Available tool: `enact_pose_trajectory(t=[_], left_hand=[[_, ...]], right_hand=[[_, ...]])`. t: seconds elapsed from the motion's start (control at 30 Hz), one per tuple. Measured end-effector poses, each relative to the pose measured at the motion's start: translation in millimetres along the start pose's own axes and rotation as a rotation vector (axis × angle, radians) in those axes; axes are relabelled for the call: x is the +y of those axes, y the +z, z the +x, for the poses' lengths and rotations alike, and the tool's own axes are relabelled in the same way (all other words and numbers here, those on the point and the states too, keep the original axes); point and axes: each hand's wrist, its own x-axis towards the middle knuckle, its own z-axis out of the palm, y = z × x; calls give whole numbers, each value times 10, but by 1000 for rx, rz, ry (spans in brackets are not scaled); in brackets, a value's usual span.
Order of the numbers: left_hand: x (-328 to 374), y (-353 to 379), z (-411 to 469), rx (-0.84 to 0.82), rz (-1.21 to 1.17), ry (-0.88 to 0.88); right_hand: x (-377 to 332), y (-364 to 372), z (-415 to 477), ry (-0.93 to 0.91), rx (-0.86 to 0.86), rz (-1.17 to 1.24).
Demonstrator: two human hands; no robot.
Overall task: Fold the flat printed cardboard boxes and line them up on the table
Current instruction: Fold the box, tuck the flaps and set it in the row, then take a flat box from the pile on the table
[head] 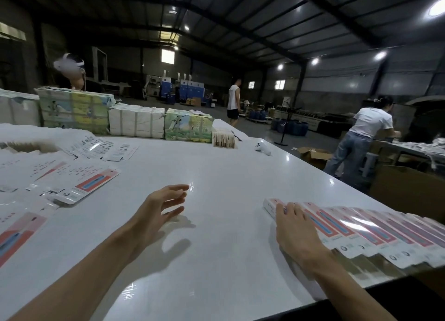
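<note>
A row of folded pink and blue printed boxes [375, 231] lies along the white table's [216, 176] right edge. My right hand [295, 229] rests flat on the row's leftmost box, fingers straight. My left hand [159, 207] hovers above the middle of the table with fingers spread and relaxed, holding nothing. Flat unfolded printed boxes [89, 185] lie scattered over the table's left side, one with a red and blue panel nearest my left hand.
Bundled stacks of printed cardboard [134, 123] line the table's far side, with a small white device [262, 148] beside them. Brown cartons [407, 188] stand off the right edge. Two people [363, 132] stand in the warehouse beyond.
</note>
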Motion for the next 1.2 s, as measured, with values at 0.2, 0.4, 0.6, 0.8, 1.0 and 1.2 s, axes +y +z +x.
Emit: enact_pose_trajectory(t=[0.2,0.4,0.6,0.8,1.0,1.2], left_hand=[[-13,14,-32,43,83,-6],[-7,60,-45,138,159,24],[80,14,-93,383,492,38],[564,-428,-251,372,1364,-215],[923,-1007,-553,544,1728,-553],[1121,-1338,-850,638,1831,-808]], right_hand=[[-474,-338,145,-122,89,68],[-1472,-589,465,-376,253,175],[-2037,-304,516,-427,247,414],[-1914,-91,635,-427,197,593],[-2020,-108,659,-472,210,669],[-2028,-101,651,-516,210,685]])
